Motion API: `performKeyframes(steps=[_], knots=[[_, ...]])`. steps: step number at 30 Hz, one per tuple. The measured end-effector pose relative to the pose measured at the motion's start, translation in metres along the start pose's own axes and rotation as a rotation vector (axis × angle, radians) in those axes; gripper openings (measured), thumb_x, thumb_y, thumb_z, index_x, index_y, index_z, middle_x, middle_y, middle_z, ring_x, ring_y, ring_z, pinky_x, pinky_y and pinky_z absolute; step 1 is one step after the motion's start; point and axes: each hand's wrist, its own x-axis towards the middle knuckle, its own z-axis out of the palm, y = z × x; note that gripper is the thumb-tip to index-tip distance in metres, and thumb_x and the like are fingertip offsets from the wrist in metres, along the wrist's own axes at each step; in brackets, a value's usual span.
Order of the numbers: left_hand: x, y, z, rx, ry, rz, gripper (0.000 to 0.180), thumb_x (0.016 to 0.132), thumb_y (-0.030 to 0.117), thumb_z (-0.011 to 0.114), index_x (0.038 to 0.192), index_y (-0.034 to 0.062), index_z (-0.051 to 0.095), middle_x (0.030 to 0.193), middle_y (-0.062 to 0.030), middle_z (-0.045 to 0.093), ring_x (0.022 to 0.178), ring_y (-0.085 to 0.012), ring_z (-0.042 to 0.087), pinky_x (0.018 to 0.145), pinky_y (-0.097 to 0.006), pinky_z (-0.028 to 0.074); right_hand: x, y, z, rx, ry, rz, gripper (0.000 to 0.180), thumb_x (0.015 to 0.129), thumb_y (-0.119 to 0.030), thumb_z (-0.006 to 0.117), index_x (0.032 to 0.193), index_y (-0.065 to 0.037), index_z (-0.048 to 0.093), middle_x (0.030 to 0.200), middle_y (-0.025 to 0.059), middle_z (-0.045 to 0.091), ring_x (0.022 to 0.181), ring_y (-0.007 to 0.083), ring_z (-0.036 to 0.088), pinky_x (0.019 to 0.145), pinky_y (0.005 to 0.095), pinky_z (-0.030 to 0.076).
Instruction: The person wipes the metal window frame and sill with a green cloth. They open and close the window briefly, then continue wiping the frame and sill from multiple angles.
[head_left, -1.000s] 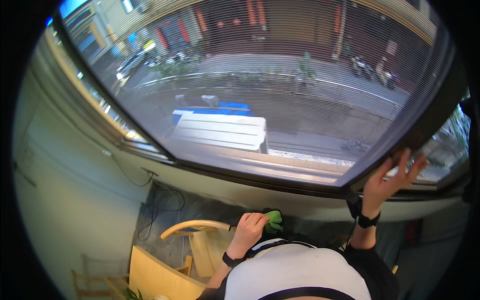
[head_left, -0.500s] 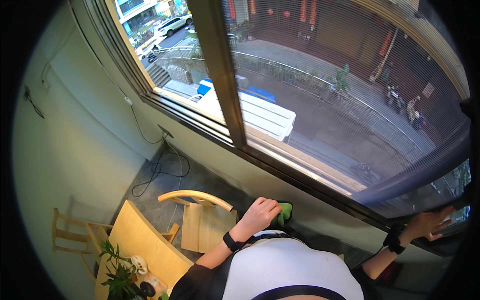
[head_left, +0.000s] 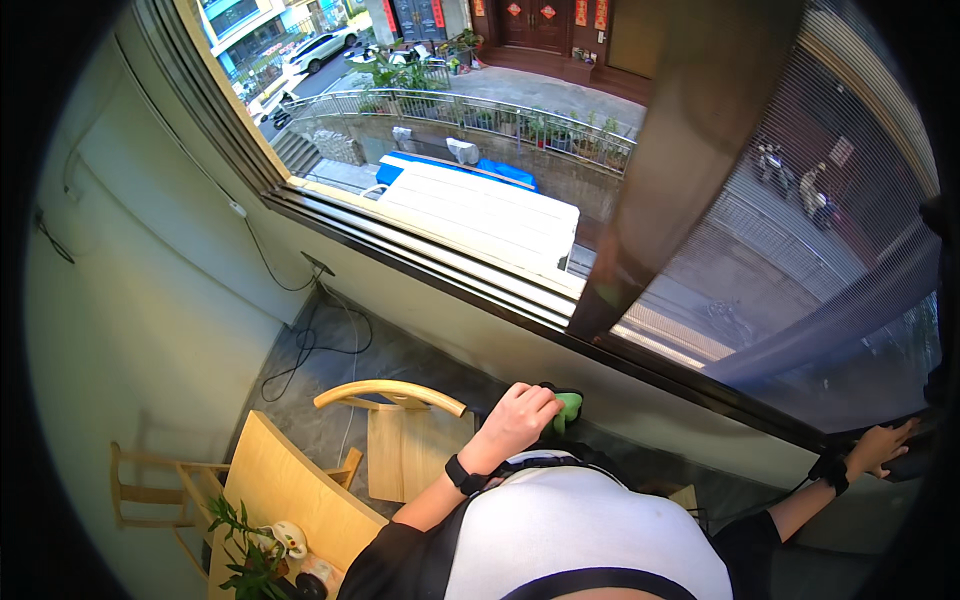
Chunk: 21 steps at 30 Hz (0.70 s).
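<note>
In front of my body, my left hand [head_left: 517,422] has its fingers curled closed, with a black band on the wrist. A green cloth [head_left: 567,410] shows just past the fingertips and is bunched in that hand; the part inside the fingers is hidden. At the far right, my right hand [head_left: 882,450], also with a wristband, rests on the dark lower window frame. Its fingers are stretched and apart. The sliding window sash [head_left: 690,130], with a wide brown upright, stands right of the middle. Left of it the window is open onto the street.
A wooden chair [head_left: 412,450] and a wooden table [head_left: 290,480] with a potted plant [head_left: 245,560] stand at lower left. Another chair [head_left: 150,490] is by the wall. Dark cables [head_left: 310,350] lie in the floor corner. A window sill track [head_left: 430,262] runs across.
The window sash has slid right, widening the opening on the left. My right hand has moved right and slightly up along the frame. The left hand with the cloth has barely shifted.
</note>
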Motion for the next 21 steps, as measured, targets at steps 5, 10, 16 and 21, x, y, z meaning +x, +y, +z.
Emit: performKeyframes(steps=[5,10,16,21], knots=[[0.004,-0.003,0.003,-0.015,-0.004,0.013,0.019,0.076,0.002,0.060,0.093,0.0053,0.066,0.084,-0.0040,0.058,0.082,-0.0195,0.059,0.079,-0.032,0.046,-0.034,-0.067,-0.131,0.758,0.226,-0.118,0.060,0.105,-0.038,0.045,0.149,0.001,0.036,0.152,0.0219,0.039,0.140,0.0348,0.040,0.112,0.0463,0.035],[0.006,0.001,0.007,-0.055,-0.001,0.010,0.020,0.074,-0.002,0.062,0.093,0.0052,0.068,0.086,-0.0039,0.062,0.083,-0.0199,0.062,0.079,-0.033,0.047,-0.101,-0.166,-0.250,1.482,0.217,-0.395,0.061,0.101,-0.022,0.049,0.153,0.000,0.024,0.158,0.0241,0.026,0.146,0.0377,0.027,0.119,0.0501,0.022],[0.000,0.002,0.006,-0.033,0.050,-0.020,0.017,0.076,0.001,0.060,0.092,0.0050,0.065,0.083,-0.0049,0.055,0.080,-0.0204,0.059,0.078,-0.032,0.046,-0.128,-0.238,-0.286,1.358,0.036,-0.566,0.081,0.089,-0.034,0.071,0.153,-0.009,0.029,0.160,0.0267,0.016,0.149,0.0447,0.014,0.117,0.0568,0.011],[-0.012,-0.001,0.002,-0.044,0.026,-0.120,0.015,0.076,0.000,0.069,0.090,0.0044,0.067,0.084,-0.0043,0.061,0.079,-0.0210,0.061,0.076,-0.034,0.047,-0.138,-0.247,-0.257,1.123,0.123,-0.514,0.069,0.092,-0.026,0.065,0.152,-0.013,0.034,0.159,0.0305,0.016,0.148,0.0481,0.012,0.115,0.0585,0.000]])
